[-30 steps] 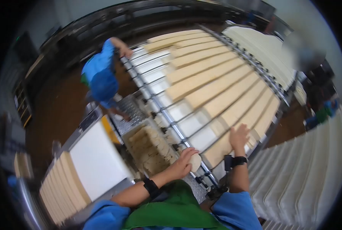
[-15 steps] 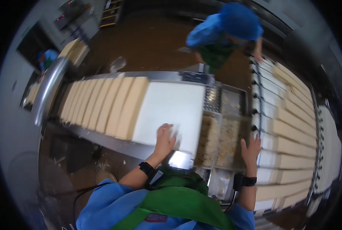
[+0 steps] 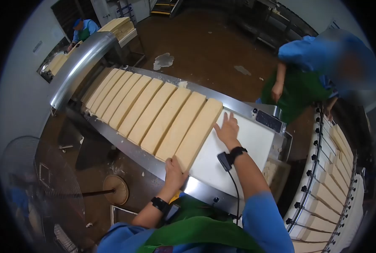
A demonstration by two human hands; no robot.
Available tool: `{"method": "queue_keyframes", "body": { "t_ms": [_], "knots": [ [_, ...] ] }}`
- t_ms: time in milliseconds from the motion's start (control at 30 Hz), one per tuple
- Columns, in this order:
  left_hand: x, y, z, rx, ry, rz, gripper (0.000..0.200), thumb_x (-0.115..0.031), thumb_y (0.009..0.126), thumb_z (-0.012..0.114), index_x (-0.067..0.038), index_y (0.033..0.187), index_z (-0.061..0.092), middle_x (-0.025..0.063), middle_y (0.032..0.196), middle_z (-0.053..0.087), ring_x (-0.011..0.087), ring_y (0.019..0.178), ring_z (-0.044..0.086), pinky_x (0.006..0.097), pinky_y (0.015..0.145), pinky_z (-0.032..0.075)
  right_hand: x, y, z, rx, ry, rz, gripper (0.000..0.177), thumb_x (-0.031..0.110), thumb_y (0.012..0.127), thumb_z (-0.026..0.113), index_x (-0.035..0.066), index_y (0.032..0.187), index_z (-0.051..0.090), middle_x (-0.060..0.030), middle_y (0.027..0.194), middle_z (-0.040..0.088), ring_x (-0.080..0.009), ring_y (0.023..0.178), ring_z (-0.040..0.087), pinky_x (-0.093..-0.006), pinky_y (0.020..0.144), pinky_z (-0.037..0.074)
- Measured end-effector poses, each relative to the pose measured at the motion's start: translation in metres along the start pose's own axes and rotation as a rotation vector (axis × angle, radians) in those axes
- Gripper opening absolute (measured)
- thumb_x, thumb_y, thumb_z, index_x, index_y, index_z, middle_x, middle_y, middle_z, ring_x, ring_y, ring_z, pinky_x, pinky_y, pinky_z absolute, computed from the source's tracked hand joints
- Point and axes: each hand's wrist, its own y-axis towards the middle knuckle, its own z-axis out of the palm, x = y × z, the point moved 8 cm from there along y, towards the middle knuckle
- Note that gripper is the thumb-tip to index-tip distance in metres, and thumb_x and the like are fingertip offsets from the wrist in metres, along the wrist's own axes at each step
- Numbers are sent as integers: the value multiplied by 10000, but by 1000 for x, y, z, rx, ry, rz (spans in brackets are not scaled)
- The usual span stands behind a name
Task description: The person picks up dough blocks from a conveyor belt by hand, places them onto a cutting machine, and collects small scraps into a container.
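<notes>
Several long pale dough slabs lie side by side across a white conveyor belt (image 3: 247, 145). My left hand (image 3: 174, 173) grips the near end of the last dough slab (image 3: 199, 131), at the belt's front edge. My right hand (image 3: 227, 130) lies flat with fingers spread on the belt, touching the far end of that same slab. Both wrists wear black bands, and a cable runs from the right one.
A second conveyor with rods (image 3: 322, 181) carries more dough slabs at right. A co-worker in blue with a green apron (image 3: 299, 80) stands beyond the belt. Another person (image 3: 83, 28) works far left by a steel cover (image 3: 76, 69). A fan (image 3: 40, 189) stands low left.
My view has swung left from the rod conveyor to the white belt. My left hand went from the bare belt to the slab's near end; my right hand moved over to its far end.
</notes>
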Motion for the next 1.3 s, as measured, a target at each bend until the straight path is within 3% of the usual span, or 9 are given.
{"method": "queue_keyframes", "body": {
  "t_ms": [167,333,500,667,767,1033,1167,1233,1300],
  "knots": [
    [-10,12,-5,211,-81,-175,877,-222,719,796,73,1351,265,317,1265,349,485,969,596,462,813,539,56,55,12,101,24,89,744,570,900,489,168,1498,303,-195,1585,118,-402,1396,262,-493,1101,285],
    [-17,19,-2,281,-41,-167,898,-231,701,810,63,1351,265,298,1251,367,473,929,606,461,782,546,52,53,6,56,-127,197,686,527,856,543,113,1384,403,-234,1431,305,-417,1152,508,-459,966,446],
    [-44,25,3,238,-26,134,833,-205,693,818,33,1320,324,280,1192,406,462,947,590,467,824,526,-31,7,-49,16,-5,487,801,452,751,653,66,1388,358,-223,1347,363,-426,1156,498,-451,966,450],
    [-84,2,68,640,-196,187,862,-370,714,777,18,1322,305,298,1183,399,504,907,584,516,780,526,-151,-71,-91,-196,143,723,883,395,720,712,-52,1362,303,-305,1495,118,-465,1294,387,-509,966,448],
    [-132,-11,83,531,-96,299,798,-308,718,772,34,1285,327,305,1159,400,507,878,579,515,754,528,-210,-126,-98,-343,402,795,900,374,712,722,-68,1350,269,-348,1486,78,-500,1376,216,-540,1007,408],
    [-295,-111,98,500,-230,802,720,-116,689,756,-18,1309,402,257,1173,425,451,1031,519,460,869,495,-332,-428,-217,-1044,287,979,806,296,744,703,-83,1316,278,-347,1298,334,-472,1199,335,-526,1035,337],
    [-366,-220,99,444,-382,1404,728,-157,670,784,-85,1321,465,211,1278,437,366,1116,546,428,879,511,-382,-638,-249,-1112,251,1427,740,318,756,691,-104,1286,392,-354,1239,468,-449,1202,443,-473,1026,375],
    [-386,-286,88,624,-664,1884,623,-177,704,761,-98,1273,522,167,1230,466,318,959,613,385,727,561,-406,-715,-245,-1098,493,1420,651,315,767,684,-103,1229,495,-347,1204,551,-417,1162,542,-429,1014,407],
    [-395,-339,95,772,-614,2082,561,-156,747,712,-116,1276,530,142,1226,481,281,928,628,345,690,563,-407,-752,-248,-985,561,1423,620,319,782,666,-99,1215,518,-343,1207,561,-408,1150,562,-416,1007,417]
  ]
}}
